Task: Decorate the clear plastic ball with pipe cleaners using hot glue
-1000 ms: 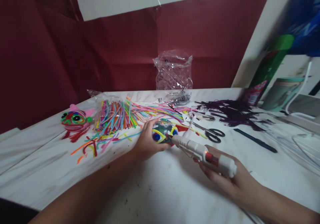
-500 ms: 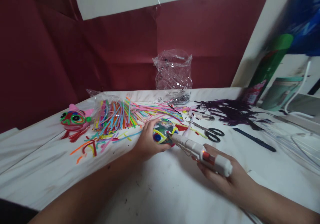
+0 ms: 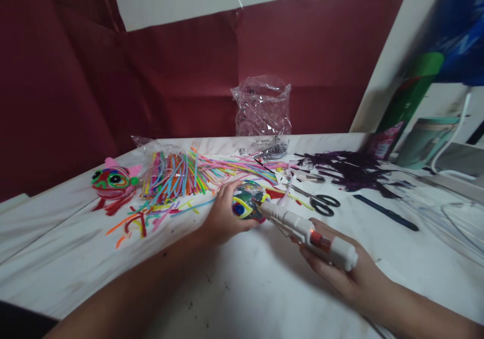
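Note:
My left hand [image 3: 224, 215] is closed round the left side of a round, painted mask-like craft piece [image 3: 247, 198], dark green with a yellow-rimmed blue eye and some red. My right hand [image 3: 340, 261] grips a white hot glue gun [image 3: 295, 225] with an orange light glowing near its back. The gun's nozzle points left and meets, or almost meets, the front of the craft piece; whether it touches I cannot tell. Pipe cleaners [image 3: 177, 175] in many colours lie just behind my left hand. Black-handled scissors [image 3: 321, 203] rest beyond the glue gun.
A finished-looking pink and red painted face [image 3: 113, 180] sits at the left. Cut pipe cleaner bits [image 3: 136, 224] lie before it. Behind are a clear plastic bag [image 3: 262, 109] and dark purple strands [image 3: 348, 170]. A dark blue strip [image 3: 385, 213] and a green jar [image 3: 429, 139] are at right.
The glue gun and my right hand have shifted very slightly right and down, drawing the nozzle a little along the craft piece. My left hand keeps its hold.

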{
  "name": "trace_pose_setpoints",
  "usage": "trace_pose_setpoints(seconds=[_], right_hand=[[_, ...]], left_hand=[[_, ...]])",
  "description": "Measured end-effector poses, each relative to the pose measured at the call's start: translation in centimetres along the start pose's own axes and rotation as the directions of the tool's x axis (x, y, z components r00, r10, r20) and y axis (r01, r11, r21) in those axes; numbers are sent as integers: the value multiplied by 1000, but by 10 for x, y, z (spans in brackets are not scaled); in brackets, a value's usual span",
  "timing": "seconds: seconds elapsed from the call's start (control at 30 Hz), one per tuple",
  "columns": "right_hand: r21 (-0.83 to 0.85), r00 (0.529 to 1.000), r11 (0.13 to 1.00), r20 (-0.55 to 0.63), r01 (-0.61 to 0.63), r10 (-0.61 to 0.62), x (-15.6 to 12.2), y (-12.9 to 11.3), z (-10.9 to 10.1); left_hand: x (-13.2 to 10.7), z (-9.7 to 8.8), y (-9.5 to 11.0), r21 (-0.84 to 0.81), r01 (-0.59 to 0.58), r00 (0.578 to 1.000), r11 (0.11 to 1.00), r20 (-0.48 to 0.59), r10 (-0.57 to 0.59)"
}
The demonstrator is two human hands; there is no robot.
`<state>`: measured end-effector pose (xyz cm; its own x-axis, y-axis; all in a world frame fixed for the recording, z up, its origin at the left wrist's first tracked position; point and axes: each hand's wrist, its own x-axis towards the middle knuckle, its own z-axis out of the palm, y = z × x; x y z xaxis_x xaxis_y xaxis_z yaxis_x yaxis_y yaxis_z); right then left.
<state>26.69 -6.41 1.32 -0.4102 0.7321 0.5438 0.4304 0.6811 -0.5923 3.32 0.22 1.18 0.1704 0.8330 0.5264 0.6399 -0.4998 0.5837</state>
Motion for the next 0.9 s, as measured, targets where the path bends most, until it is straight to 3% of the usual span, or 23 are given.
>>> trace_pose_setpoints(seconds=[0.5,0.67,0.9], right_hand=[[96,993,988,17,-118,117,-3,2,1],[85,995,991,24,-103,101,-1,1,0],[49,996,995,-12,-87,87,-1,-1,-2]], left_hand=[[0,0,-1,0,4,1000,1000,2,-4],[0,1,-1,13,-74,997,997,14,73],[0,0,-4,-19,31,999,999,-18,-31]])
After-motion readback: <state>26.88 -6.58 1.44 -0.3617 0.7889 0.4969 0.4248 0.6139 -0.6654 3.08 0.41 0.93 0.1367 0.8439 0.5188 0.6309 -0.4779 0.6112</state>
